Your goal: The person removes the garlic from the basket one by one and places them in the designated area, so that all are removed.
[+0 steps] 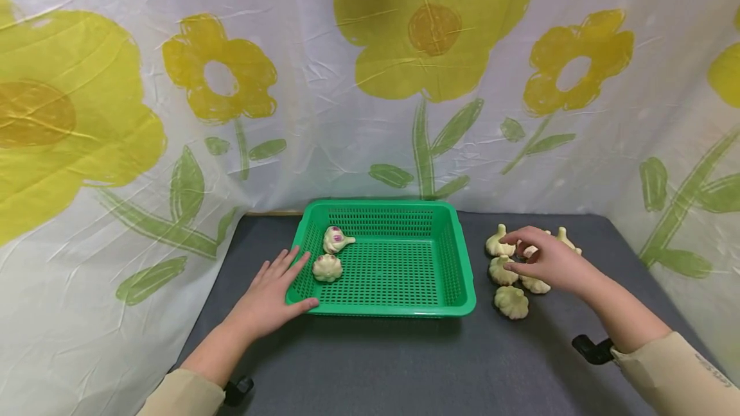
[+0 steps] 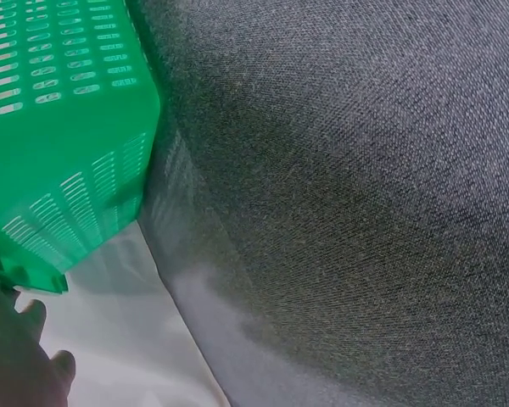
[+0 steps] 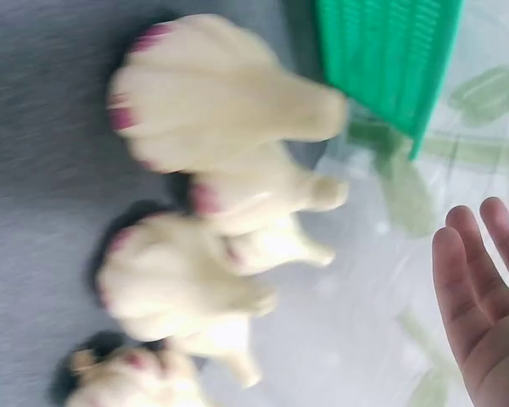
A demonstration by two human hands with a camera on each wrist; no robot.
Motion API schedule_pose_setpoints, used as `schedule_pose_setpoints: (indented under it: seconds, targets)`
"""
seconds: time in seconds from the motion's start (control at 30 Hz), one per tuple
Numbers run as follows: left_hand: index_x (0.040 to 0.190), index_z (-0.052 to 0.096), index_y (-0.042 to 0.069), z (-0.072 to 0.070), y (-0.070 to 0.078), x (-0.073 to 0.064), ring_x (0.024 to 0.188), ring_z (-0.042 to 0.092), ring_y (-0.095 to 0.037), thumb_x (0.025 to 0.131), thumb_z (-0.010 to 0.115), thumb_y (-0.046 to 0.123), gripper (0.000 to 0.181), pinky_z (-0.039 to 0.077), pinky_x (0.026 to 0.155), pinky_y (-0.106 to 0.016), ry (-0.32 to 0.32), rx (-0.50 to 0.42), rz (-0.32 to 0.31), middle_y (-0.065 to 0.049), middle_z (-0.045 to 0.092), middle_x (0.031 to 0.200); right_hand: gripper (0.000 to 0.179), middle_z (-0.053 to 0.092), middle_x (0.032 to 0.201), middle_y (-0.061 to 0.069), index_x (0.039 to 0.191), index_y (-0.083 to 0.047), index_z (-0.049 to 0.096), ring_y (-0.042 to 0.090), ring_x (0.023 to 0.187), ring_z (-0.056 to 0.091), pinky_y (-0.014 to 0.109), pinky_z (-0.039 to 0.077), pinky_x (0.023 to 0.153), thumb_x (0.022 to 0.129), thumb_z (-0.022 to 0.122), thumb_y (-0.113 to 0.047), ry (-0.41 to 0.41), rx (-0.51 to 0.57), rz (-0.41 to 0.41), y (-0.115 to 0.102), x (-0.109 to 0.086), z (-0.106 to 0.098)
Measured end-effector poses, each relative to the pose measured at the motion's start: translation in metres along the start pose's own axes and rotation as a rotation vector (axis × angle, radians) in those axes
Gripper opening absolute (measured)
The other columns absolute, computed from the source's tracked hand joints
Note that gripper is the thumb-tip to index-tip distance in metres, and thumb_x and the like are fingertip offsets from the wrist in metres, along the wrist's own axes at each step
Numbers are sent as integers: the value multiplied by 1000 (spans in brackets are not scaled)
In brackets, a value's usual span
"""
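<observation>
A green plastic basket [image 1: 381,311] with slotted walls stands on the table. Two white garlic bulbs with purple marks lie inside at its left: one bulb [image 1: 334,240] behind, the other bulb [image 1: 327,268] in front. My left hand [image 1: 260,300] rests on the basket's left rim, fingers spread. To the right of the basket, several garlic bulbs [image 1: 511,302] sit in a cluster. Above them hovers my right hand [image 1: 555,263], thumb and fingers apart; in the right wrist view nothing shows between the fingers [image 3: 467,284]. It partly covers the rear bulbs in the head view.
A dark grey cloth [image 1: 370,371] covers the table. Behind and at both sides hangs a white curtain [image 1: 312,146] with yellow flowers, close to the basket's back edge. Black straps with small dark parts [image 1: 592,350] sit at the wrists.
</observation>
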State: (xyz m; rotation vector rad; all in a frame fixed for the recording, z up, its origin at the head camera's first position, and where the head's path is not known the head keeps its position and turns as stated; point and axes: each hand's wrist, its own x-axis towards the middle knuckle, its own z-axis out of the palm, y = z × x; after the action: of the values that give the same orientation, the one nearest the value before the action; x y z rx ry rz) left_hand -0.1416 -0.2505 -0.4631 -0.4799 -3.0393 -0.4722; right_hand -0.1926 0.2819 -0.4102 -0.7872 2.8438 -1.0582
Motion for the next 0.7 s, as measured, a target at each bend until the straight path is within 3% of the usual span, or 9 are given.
schedule_pose_setpoints:
  seconds: [0.2, 0.4, 0.7]
  targets:
    - [160, 23, 21, 1, 0, 0, 151, 10, -33, 86, 64, 65, 95, 9, 119, -59, 7, -6, 4, -7, 13, 166, 38, 60, 115, -1, 121, -18, 68, 22, 94, 60, 30, 56, 74, 87, 78, -30, -38, -44, -44, -21, 28, 1]
    - [160, 22, 21, 2, -2, 0, 151, 10, -32, 86, 64, 64, 95, 8, 119, -59, 6, -5, 2, -6, 13, 166, 38, 59, 115, 2, 123, -17, 68, 17, 91, 56, 34, 55, 74, 88, 78, -26, -97, -80, -70, -42, 58, 4]
    - [160, 20, 24, 3, -3, 1, 152, 8, -31, 86, 65, 63, 95, 7, 119, -58, 5, -13, -1, -5, 12, 166, 38, 58, 115, 3, 123, -19, 68, 19, 90, 56, 33, 52, 70, 88, 77, -29, -176, -87, -116, -70, 97, 10]
